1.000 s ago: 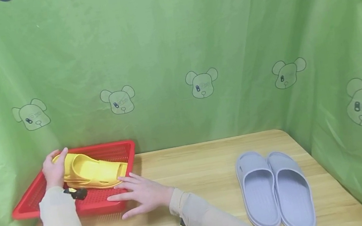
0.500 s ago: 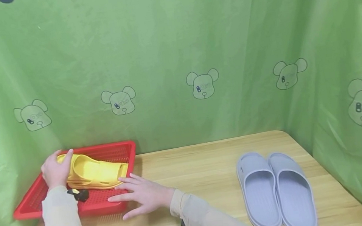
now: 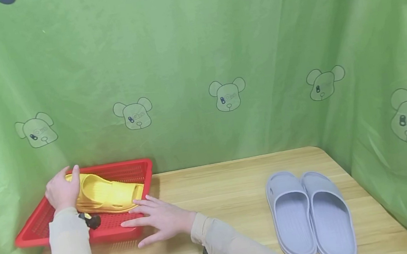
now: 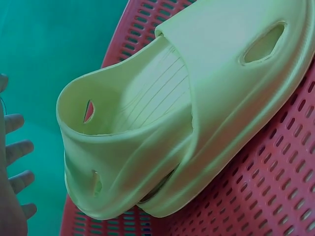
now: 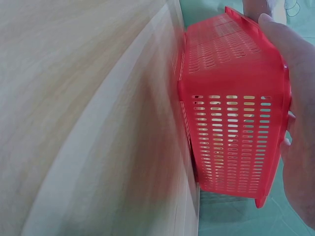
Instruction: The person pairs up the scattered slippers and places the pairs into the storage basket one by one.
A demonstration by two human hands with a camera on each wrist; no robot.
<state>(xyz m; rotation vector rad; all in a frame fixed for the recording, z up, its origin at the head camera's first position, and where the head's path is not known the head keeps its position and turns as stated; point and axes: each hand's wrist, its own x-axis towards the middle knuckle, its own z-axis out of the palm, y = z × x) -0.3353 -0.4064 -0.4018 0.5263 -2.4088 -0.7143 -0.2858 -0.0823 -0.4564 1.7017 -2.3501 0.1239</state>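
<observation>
A pair of yellow slippers, one overlapping the other, lies in a red basket on the left of the table. In the left wrist view the slippers look pale green-yellow. At their left end, over the basket's back left, is my left hand; its fingers extend apart from the slippers in the wrist view. My right hand lies with spread fingers at the basket's front right corner. In the right wrist view its thumb is at the rim of the perforated basket.
Two grey-blue slippers lie side by side on the right of the wooden table, toes toward the back. Green curtains with bear-head prints surround the table on the back and both sides.
My left hand and forearm have shifted slightly to the right, and the hand covers a little more of the slippers' left end. My right hand and the basket look unmoved.
</observation>
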